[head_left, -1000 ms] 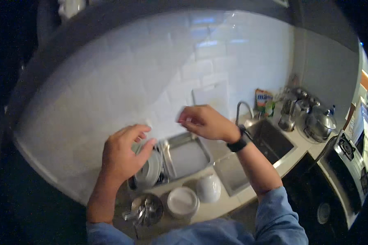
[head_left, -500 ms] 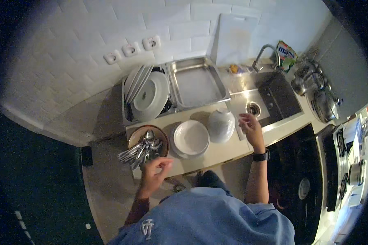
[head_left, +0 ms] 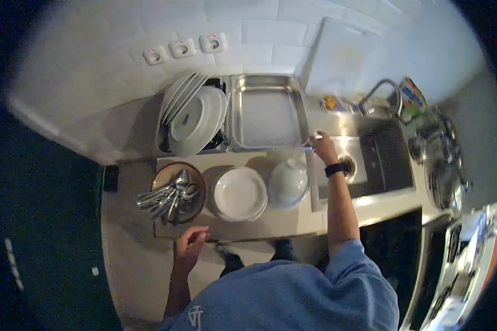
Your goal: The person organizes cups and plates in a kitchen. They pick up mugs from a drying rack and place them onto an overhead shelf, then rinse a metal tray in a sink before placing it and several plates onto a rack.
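Observation:
My right hand [head_left: 323, 144] reaches to the right front corner of the steel drainer tray [head_left: 305, 124], fingers curled at the rim; what they hold is unclear. My left hand [head_left: 189, 246] is open and slightly curled in front of the counter, holding nothing, below a brown-rimmed bowl [head_left: 157, 179] of cutlery [head_left: 174, 196]. Beside that bowl are stacked white bowls [head_left: 239, 193] and a rounded white dish stack [head_left: 289, 182]. Behind, white plates [head_left: 197, 118] stand in the rack, left of the tray.
A steel sink [head_left: 385, 165] with a tap [head_left: 381, 88] is right. A cutting board [head_left: 345, 52] leans on the tiled wall, near a colourful packet [head_left: 411, 99]. Steel cookware [head_left: 447, 185] crowds the right corner. A stove [head_left: 453, 259] is at lower right, a dark surface [head_left: 49, 204] left.
My right hand has moved forward from over the sink's front to the tray corner. My left hand has lowered towards me. The view has tilted down since a second ago.

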Motion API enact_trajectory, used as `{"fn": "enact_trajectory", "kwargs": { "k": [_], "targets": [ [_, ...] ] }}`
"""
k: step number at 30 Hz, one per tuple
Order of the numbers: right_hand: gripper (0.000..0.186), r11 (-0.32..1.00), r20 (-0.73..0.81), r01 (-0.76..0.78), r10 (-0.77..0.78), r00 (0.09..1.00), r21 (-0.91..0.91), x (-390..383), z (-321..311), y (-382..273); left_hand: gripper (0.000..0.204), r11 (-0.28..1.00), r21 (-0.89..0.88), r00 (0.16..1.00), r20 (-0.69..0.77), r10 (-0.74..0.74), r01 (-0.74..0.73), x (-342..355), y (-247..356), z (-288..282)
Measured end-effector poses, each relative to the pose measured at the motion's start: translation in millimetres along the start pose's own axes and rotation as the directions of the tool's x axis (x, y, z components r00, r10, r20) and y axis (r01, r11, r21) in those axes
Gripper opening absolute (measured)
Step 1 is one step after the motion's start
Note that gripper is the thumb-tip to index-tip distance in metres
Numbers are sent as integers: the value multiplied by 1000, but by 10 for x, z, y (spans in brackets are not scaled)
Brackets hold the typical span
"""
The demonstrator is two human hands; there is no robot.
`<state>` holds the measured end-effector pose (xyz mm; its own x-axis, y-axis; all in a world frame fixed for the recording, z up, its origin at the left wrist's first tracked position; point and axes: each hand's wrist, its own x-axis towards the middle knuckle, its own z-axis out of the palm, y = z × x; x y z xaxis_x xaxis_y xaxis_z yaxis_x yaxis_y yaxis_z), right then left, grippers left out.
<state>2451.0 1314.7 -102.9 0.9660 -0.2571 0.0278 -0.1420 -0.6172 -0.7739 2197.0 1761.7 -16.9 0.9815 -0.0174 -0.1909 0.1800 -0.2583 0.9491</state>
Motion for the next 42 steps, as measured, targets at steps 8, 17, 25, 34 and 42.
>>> {"fn": "enact_trajectory", "kwargs": {
  "k": [8,17,25,34,42],
  "targets": [
    [34,977,247,165,-128,961,-136,562,397,52,22,958,17,950,-137,-281,285,-258,507,1216],
    [22,971,166,239,-240,956,27,678,321,192,24,956,-22,919,-270,-288,293,-783,509,1515],
    [20,997,245,75,-70,967,-11,859,67,151,24,942,-67,897,-290,-333,328,-1048,432,1467],
    [17,977,236,51,-100,967,206,563,-633,-250,24,961,-29,937,-214,-274,275,-1031,395,1408],
    [13,975,361,-62,-19,932,212,246,-1094,-458,25,985,56,981,-112,-158,165,-857,471,1408]
  ]
}}
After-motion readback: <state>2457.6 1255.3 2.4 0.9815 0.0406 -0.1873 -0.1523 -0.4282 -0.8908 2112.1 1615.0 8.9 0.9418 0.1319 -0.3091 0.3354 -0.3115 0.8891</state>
